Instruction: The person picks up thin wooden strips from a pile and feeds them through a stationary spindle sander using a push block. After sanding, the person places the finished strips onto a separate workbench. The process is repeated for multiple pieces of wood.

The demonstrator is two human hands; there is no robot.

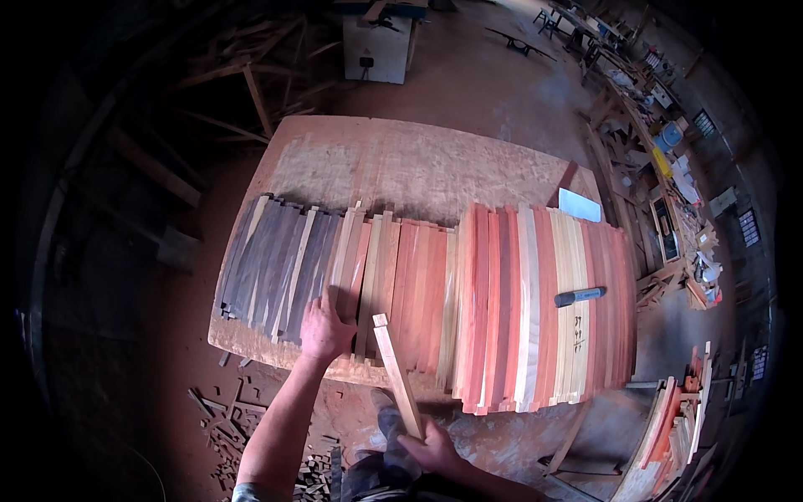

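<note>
My left hand (326,330) rests on the near ends of a row of thin wooden strips (418,293), where dark strips (276,259) meet lighter ones. Its fingers are stretched forward and the thumb is spread to the right, beside a narrow dark gap. Closed around the lower end of a loose pale wooden strip (396,372), my right hand (431,448) is near my body. That strip tilts up and to the left, its far end over the row's near edge. A taller stack of red and pale strips (493,309) lies to the right.
A marker (580,297) lies across the right stack, with a white sheet (580,205) behind it. Everything sits on a large wooden worktable (368,159). Offcuts (226,427) litter the floor at lower left. A cluttered bench (661,159) runs along the right, and boards (669,427) stand at lower right.
</note>
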